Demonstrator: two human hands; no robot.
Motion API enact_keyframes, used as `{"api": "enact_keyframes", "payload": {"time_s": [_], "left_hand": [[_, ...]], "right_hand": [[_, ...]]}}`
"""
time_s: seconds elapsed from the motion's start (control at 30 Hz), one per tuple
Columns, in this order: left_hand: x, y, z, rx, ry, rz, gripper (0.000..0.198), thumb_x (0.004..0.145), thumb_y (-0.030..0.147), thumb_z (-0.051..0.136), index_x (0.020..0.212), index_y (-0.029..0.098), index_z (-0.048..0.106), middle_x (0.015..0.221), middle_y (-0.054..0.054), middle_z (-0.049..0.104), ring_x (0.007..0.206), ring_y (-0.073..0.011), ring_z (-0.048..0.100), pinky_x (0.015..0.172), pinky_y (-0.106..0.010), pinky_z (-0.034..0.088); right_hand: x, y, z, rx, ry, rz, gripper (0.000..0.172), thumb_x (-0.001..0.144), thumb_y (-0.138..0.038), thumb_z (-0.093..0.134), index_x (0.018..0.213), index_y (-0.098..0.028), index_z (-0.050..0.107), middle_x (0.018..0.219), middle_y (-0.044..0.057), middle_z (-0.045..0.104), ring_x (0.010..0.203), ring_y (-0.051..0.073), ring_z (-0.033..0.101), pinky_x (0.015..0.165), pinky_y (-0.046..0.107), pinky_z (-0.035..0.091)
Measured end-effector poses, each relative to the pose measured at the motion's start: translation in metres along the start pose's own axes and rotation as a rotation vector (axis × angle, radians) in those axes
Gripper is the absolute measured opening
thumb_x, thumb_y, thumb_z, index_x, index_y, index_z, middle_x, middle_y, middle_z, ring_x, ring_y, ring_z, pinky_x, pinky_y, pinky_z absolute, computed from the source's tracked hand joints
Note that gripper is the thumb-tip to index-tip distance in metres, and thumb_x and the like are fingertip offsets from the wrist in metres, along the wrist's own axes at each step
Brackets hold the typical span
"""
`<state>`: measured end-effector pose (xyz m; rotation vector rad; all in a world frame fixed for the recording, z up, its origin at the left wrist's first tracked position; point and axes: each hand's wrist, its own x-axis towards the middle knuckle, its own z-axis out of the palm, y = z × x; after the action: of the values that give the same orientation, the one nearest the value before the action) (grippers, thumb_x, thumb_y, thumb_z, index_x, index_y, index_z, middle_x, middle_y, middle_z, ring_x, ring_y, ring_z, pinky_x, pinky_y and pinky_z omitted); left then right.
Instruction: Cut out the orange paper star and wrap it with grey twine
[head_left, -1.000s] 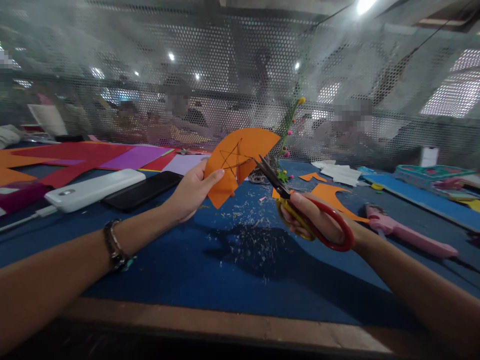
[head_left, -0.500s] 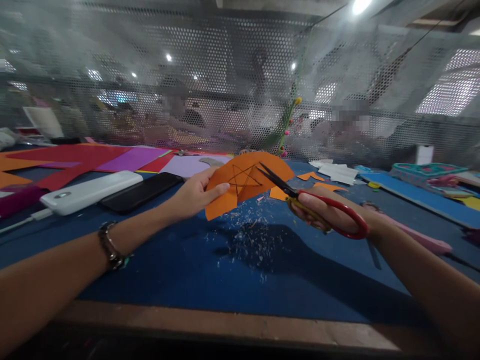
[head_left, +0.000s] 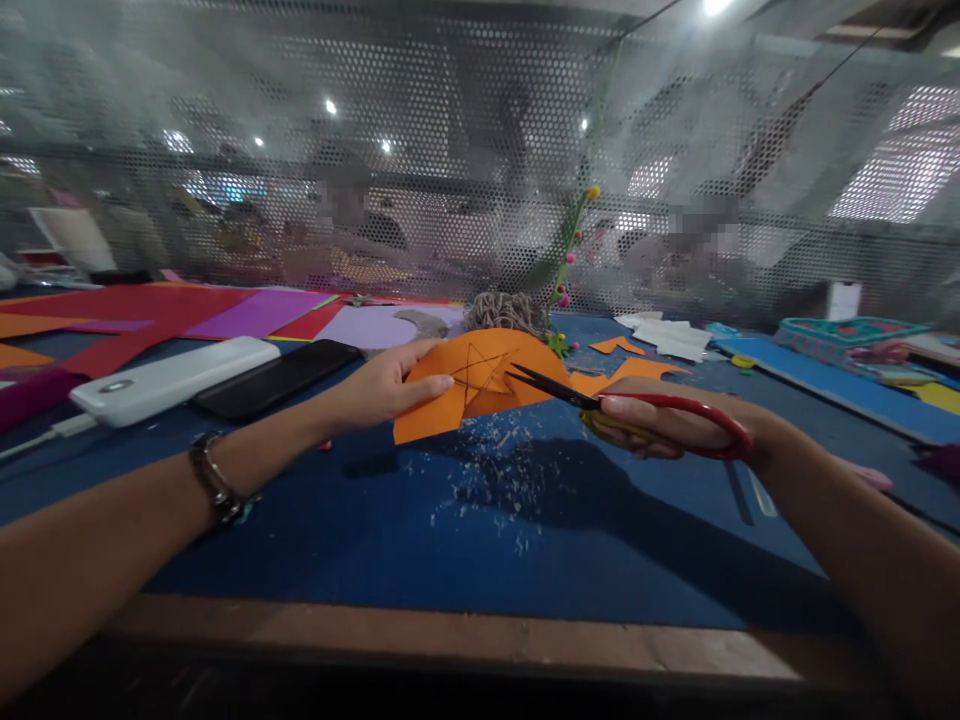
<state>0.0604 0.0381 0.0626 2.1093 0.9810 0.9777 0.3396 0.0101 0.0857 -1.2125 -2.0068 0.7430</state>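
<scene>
My left hand [head_left: 394,385] pinches the left side of an orange sheet of paper [head_left: 435,412], thumb on top. A star outline is drawn in dark lines on the sheet, which is held up off the table and curves slightly. My right hand [head_left: 645,415] grips a pair of scissors [head_left: 559,388] with dark blades and red and yellow handles. The blades point left, their tips at the right part of the star. Whether they touch the paper I cannot tell. Small pale scraps [head_left: 510,480] lie on the blue tabletop [head_left: 337,550] below.
On the left lie a white power bank [head_left: 180,380] with a cable, a black phone [head_left: 281,378] and coloured sheets [head_left: 255,312]. Behind the paper sits a bundle of grey cord [head_left: 504,310]. Orange offcuts [head_left: 645,368], white paper [head_left: 667,336] and a teal basket [head_left: 847,335] are at the right.
The orange paper and my left hand have moved slightly down and left. The scissors have swung flatter and a little lower, and the grey cord behind the paper shows more.
</scene>
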Motion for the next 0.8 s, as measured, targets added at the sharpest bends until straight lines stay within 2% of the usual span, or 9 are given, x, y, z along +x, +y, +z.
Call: {"api": "enact_keyframes", "payload": {"time_s": [0.1, 0.17, 0.3, 0.37, 0.53, 0.7, 0.8], "left_hand": [[-0.001, 0.0, 0.002, -0.063, -0.049, -0.008, 0.037, 0.073, 0.033, 0.053, 0.104, 0.014, 0.058, 0.094, -0.008, 0.065, 0.076, -0.0179, 0.061, 0.06, -0.021, 0.047], [-0.001, -0.001, 0.003, -0.088, -0.07, -0.017, 0.035, 0.073, 0.033, 0.054, 0.102, 0.014, 0.059, 0.094, -0.008, 0.066, 0.074, -0.0167, 0.062, 0.057, -0.019, 0.046], [-0.001, -0.001, 0.003, -0.132, -0.109, -0.046, 0.036, 0.074, 0.031, 0.055, 0.107, 0.017, 0.058, 0.092, -0.005, 0.066, 0.07, -0.0138, 0.062, 0.053, -0.016, 0.045], [-0.001, -0.001, 0.003, -0.163, -0.125, -0.058, 0.037, 0.074, 0.03, 0.056, 0.109, 0.019, 0.057, 0.091, -0.004, 0.067, 0.07, -0.0135, 0.062, 0.054, -0.016, 0.046], [-0.002, 0.002, 0.004, -0.263, -0.142, -0.109, 0.037, 0.073, 0.028, 0.057, 0.109, 0.019, 0.057, 0.081, -0.004, 0.068, 0.066, -0.0147, 0.063, 0.05, -0.017, 0.046], [-0.004, 0.001, 0.004, -0.41, -0.182, -0.152, 0.039, 0.072, 0.026, 0.059, 0.111, 0.02, 0.057, 0.083, -0.005, 0.069, 0.07, -0.0165, 0.064, 0.057, -0.02, 0.049], [-0.003, 0.0, 0.003, -0.467, -0.188, -0.184, 0.038, 0.072, 0.024, 0.059, 0.11, 0.021, 0.057, 0.082, -0.004, 0.069, 0.068, -0.0145, 0.064, 0.056, -0.019, 0.048]], "right_hand": [[-0.003, -0.001, 0.004, 0.023, -0.007, 0.016, 0.043, 0.078, -0.055, 0.042, 0.054, -0.02, 0.035, 0.045, -0.005, 0.038, 0.037, 0.004, 0.03, 0.035, 0.02, 0.026], [-0.002, -0.002, 0.007, 0.043, -0.072, 0.041, 0.043, 0.077, -0.056, 0.042, 0.054, -0.02, 0.036, 0.045, -0.005, 0.038, 0.036, 0.004, 0.029, 0.035, 0.019, 0.026], [0.004, -0.005, 0.005, 0.041, -0.423, 0.157, 0.049, 0.072, -0.064, 0.04, 0.054, -0.018, 0.038, 0.047, -0.006, 0.035, 0.036, 0.002, 0.025, 0.035, 0.019, 0.022], [0.007, -0.005, 0.002, 0.032, -0.504, 0.192, 0.051, 0.07, -0.066, 0.038, 0.056, -0.018, 0.04, 0.049, -0.006, 0.035, 0.036, 0.001, 0.025, 0.035, 0.018, 0.02], [0.008, -0.003, 0.001, 0.093, -0.459, 0.208, 0.047, 0.07, -0.062, 0.041, 0.056, -0.017, 0.041, 0.049, -0.006, 0.034, 0.037, 0.001, 0.026, 0.034, 0.016, 0.019], [0.008, -0.001, 0.003, 0.191, -0.526, 0.191, 0.045, 0.072, -0.06, 0.041, 0.056, -0.017, 0.042, 0.051, -0.006, 0.036, 0.038, 0.001, 0.026, 0.036, 0.015, 0.022], [0.009, -0.001, 0.005, 0.186, -0.526, 0.172, 0.042, 0.074, -0.056, 0.041, 0.057, -0.017, 0.041, 0.051, -0.006, 0.035, 0.039, 0.001, 0.026, 0.037, 0.016, 0.021]]}}
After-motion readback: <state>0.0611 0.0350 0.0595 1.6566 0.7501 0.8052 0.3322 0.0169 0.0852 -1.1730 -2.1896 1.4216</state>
